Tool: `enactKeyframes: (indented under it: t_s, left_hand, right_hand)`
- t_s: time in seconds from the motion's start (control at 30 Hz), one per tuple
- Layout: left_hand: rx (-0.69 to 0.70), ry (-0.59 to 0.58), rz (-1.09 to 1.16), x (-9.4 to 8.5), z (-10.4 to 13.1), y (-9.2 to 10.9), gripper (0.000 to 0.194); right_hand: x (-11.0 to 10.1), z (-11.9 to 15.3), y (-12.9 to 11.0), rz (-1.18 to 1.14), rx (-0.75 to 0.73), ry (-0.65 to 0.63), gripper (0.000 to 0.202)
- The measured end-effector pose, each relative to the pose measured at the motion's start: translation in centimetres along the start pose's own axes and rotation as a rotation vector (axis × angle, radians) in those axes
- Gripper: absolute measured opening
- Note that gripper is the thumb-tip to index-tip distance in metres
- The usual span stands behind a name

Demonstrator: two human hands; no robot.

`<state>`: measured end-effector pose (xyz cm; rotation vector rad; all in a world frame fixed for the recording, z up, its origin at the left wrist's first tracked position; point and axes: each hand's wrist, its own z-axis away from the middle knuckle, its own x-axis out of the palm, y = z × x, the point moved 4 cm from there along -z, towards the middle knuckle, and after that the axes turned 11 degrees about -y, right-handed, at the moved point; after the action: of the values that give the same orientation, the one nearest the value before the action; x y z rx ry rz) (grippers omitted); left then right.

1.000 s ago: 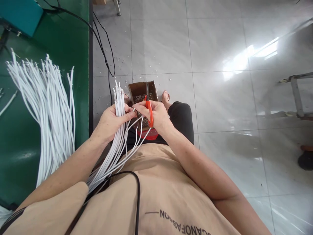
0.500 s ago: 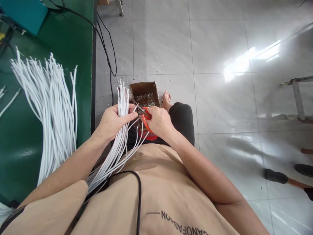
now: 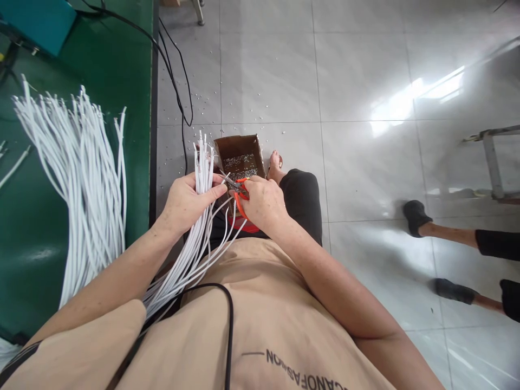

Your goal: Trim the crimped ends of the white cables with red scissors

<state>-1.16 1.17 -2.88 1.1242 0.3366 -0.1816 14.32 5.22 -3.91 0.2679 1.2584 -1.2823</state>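
My left hand is closed round a bundle of white cables, whose stripped ends stick up above the fingers. The lower lengths run down across my lap to the left. In my right hand is a pair of scissors with orange handles; the blades point up and left, at a cable end beside my left thumb. Whether the blades touch that cable I cannot tell. Below both hands is an open cardboard box with many small silvery clippings inside.
A green table on my left bears a large pile of white cables and a teal machine. Black cords hang off its edge. Clippings lie scattered on the tiled floor. Another person's feet and a metal frame are at right.
The scissor handles have drawn closer together in my right hand. My left hand keeps its hold on the cables. At right, the other person's legs have come further into view.
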Motion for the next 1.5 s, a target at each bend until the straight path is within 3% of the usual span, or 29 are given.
enactKeyframes:
  t_s: [0.17,0.3,0.4,0.6,0.8,1.0,1.07,1.2,1.27,1.5]
  left_hand:
    - [-0.009,0.014,-0.037,0.0,0.2,0.3,0.026]
    - [-0.032,0.005,-0.051,0.0,0.3,0.5,0.030]
    - [-0.021,-0.006,-0.078,0.0,0.3,0.7,0.029]
    - [-0.027,-0.013,-0.097,0.0,0.2,0.6,0.030]
    - [0.021,-0.031,0.069,0.5,0.1,0.2,0.033]
    - [-0.007,-0.206,0.386,1.5,0.0,-0.2,0.036]
    - [-0.037,-0.234,0.413,1.5,0.1,-0.1,0.037]
    - [-0.168,-0.235,0.421,1.4,0.5,0.1,0.037]
    - [-0.178,-0.230,0.441,1.3,0.5,0.1,0.038]
    - [-0.078,-0.152,0.277,0.7,-0.1,-0.9,0.047]
  right_hand:
    - [-0.1,0.0,0.7,-0.198,-0.020,0.045,0.026]
    - [-1.0,-0.1,1.0,-0.736,-0.017,0.128,0.021]
    - [-1.5,-0.3,0.2,-1.081,-0.046,0.080,0.017]
    - [-1.4,-0.2,-0.5,-1.314,0.041,0.034,0.011]
    - [-0.2,-0.5,0.1,-1.428,0.084,0.006,0.010]
    - [0.7,-1.0,0.3,-1.422,0.109,-0.002,0.015]
    - [0.6,-1.1,0.9,-1.307,0.117,0.085,0.017]
    - [-0.9,-0.7,2.0,-1.059,0.075,0.436,0.015]
    - [-1.6,-0.6,1.8,-1.027,0.018,0.491,0.018]
    - [-2.3,-0.9,0.2,-0.971,-0.089,0.276,0.024]
